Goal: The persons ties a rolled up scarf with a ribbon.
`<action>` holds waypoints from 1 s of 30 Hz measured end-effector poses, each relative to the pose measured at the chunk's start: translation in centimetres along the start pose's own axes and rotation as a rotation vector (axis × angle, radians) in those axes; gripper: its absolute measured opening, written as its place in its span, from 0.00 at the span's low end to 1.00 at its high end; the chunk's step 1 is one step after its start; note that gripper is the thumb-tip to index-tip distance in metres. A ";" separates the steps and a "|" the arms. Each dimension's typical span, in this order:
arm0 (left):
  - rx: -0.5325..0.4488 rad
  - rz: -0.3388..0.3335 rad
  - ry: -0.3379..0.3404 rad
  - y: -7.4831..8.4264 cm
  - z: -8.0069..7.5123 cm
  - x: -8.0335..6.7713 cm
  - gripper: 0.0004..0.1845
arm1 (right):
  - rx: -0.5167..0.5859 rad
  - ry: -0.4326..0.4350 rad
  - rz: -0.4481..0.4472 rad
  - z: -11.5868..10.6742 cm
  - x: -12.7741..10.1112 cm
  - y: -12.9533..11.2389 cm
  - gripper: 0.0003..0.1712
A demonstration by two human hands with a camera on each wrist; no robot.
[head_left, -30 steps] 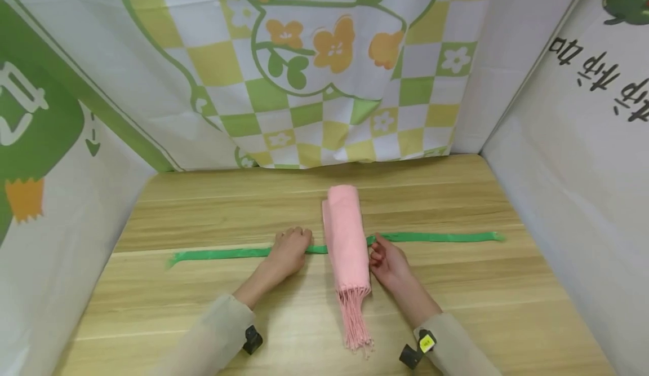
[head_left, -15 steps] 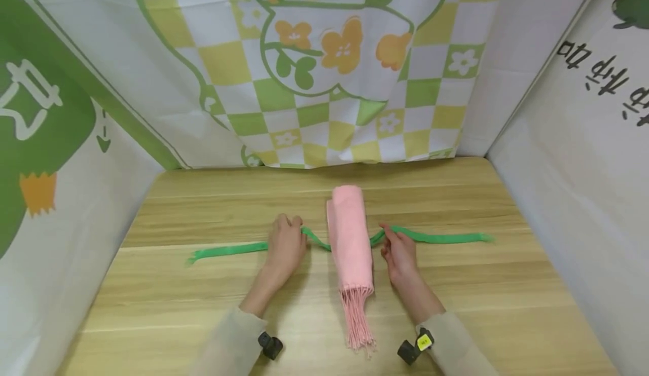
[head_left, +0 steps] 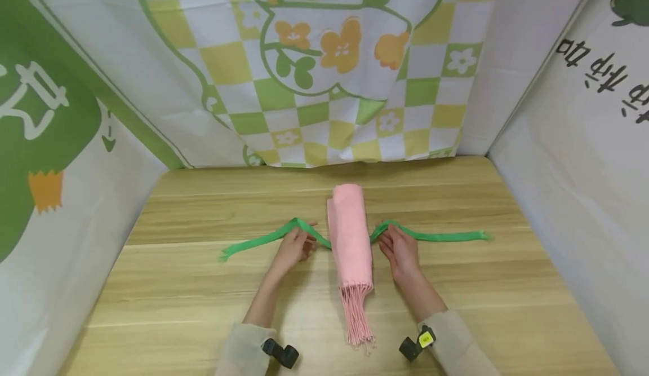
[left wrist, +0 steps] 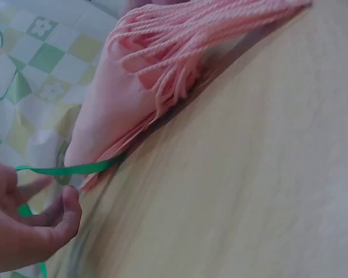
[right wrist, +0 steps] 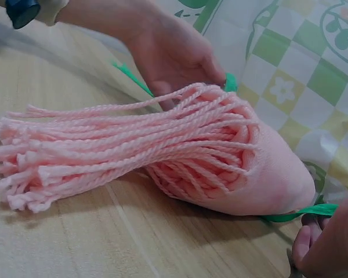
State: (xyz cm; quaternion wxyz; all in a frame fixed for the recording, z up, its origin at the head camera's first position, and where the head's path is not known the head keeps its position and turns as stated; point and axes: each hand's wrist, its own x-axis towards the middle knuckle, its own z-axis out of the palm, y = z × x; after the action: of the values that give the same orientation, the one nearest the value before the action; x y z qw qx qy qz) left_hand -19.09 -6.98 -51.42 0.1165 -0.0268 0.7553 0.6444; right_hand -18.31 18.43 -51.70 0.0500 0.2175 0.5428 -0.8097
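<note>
A rolled pink scarf [head_left: 350, 240] lies on the table, its twisted fringe [right wrist: 104, 150] towards the person. Beneath the roll passes a green ribbon [head_left: 446, 237], coming out on both sides. To the left of the scarf, my left hand [head_left: 294, 247] carries the ribbon draped over the back of its fingers; thumb and fingers stand apart in the left wrist view. On the other side my right hand [head_left: 400, 249] holds the ribbon close to the roll with curled fingers, raising it off the table. The stretch under the scarf is hidden.
The wooden table [head_left: 203, 308] has a checked, flower-printed cloth [head_left: 324, 100] hanging at its back. Printed white panels [head_left: 568, 195] enclose it on the left and right. Both ribbon ends lie on the table.
My left hand has turned over, so the ribbon that it held from above now drapes over its fingers. Both hands have lifted the ribbon beside the scarf. The left ribbon end has slid rightward.
</note>
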 end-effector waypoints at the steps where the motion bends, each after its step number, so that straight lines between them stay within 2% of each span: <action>1: -0.098 -0.007 -0.006 -0.1 0.2 0.0 0.21 | -0.005 -0.002 0.000 0.0 0.0 -0.1 0.25; 3: -0.299 -0.016 -0.008 -0.3 0.5 0.1 0.22 | -0.003 -0.002 -0.002 0.0 0.1 -0.2 0.24; 6: -0.493 -0.035 0.018 -0.5 1.0 0.1 0.23 | 0.041 0.003 -0.004 0.0 0.2 -0.4 0.23; 8: -0.569 -0.026 0.036 -0.5 1.3 0.1 0.21 | 0.084 0.011 -0.002 -0.1 0.3 -0.5 0.19; 14: -0.682 -0.022 0.088 -0.5 1.9 0.6 0.05 | 0.166 0.019 -0.013 -0.4 0.6 -0.8 0.07; 19: -0.846 -0.079 0.083 -0.5 2.1 1.0 0.11 | 0.173 0.039 -0.018 -0.3 0.6 -0.8 0.07; 21: -0.880 -0.088 0.086 -0.6 2.1 1.1 0.11 | 0.170 0.039 -0.019 -0.3 0.6 -0.8 0.09; 24: -0.858 -0.079 0.112 -0.5 2.0 1.2 0.07 | 0.191 0.034 -0.018 -0.3 0.7 -0.9 0.12; 30: -0.779 -0.007 0.186 0.0 1.2 0.9 0.04 | 0.275 -0.009 -0.040 -0.8 1.0 -1.4 0.11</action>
State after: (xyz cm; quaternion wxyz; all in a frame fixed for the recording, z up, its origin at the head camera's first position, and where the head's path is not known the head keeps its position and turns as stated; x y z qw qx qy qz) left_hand -19.83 -5.73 -51.73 0.0309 -0.1297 0.4617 0.8770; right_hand -19.44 19.83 -51.18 0.0059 0.2078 0.4307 -0.8782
